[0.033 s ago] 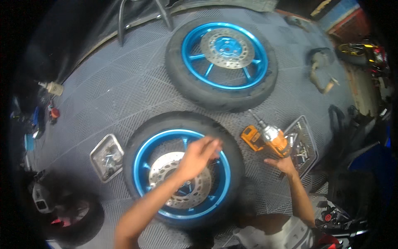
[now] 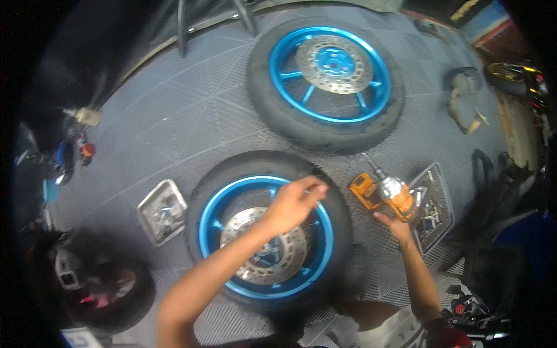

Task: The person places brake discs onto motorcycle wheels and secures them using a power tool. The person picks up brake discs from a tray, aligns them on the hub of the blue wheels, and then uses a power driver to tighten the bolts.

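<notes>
My left hand (image 2: 295, 203) hovers over the right side of the nearer wheel (image 2: 200, 226), its fingers curled together. What they hold, if anything, is too blurred to make out. This wheel has a blue rim, a black tyre and a silver brake disc (image 2: 296, 249), and lies flat. To its right, my right hand (image 2: 396, 226) is closed at the rear end of an orange cordless impact driver (image 2: 400, 200). The tool's long bit points up and left, towards the second wheel. Most of my right fingers are hidden behind the tool.
A second blue wheel (image 2: 278, 119) lies farther off on the grey tiled floor (image 2: 156, 122). A metal tray (image 2: 145, 217) of small parts stands left; a tray of sockets (image 2: 447, 217) is right. A dark wheel (image 2: 110, 307) sits lower left, a bottle (image 2: 87, 116) at far left.
The whole view has shifted, so things appear farther right and slightly higher. My left hand has risen a little over the rim. The driver stays by the socket tray.
</notes>
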The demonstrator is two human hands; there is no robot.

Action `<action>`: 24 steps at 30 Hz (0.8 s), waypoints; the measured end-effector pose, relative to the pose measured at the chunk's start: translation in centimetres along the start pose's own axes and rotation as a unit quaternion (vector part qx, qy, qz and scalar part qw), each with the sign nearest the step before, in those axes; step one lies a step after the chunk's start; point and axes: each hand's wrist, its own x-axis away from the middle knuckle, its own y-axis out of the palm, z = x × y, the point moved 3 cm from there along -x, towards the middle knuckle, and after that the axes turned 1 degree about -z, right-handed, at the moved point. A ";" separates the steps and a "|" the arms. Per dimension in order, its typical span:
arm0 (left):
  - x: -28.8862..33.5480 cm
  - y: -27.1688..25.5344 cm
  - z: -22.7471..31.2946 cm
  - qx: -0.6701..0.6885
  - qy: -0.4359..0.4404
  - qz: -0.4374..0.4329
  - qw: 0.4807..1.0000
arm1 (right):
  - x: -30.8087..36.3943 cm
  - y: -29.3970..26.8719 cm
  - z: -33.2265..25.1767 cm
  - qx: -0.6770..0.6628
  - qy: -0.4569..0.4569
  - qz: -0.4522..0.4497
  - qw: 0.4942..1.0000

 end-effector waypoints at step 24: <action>12.9 -12.9 60.0 0.275 -0.197 -0.001 0.941 | 2.8 -32.5 -43.1 -0.390 0.228 -0.063 0.890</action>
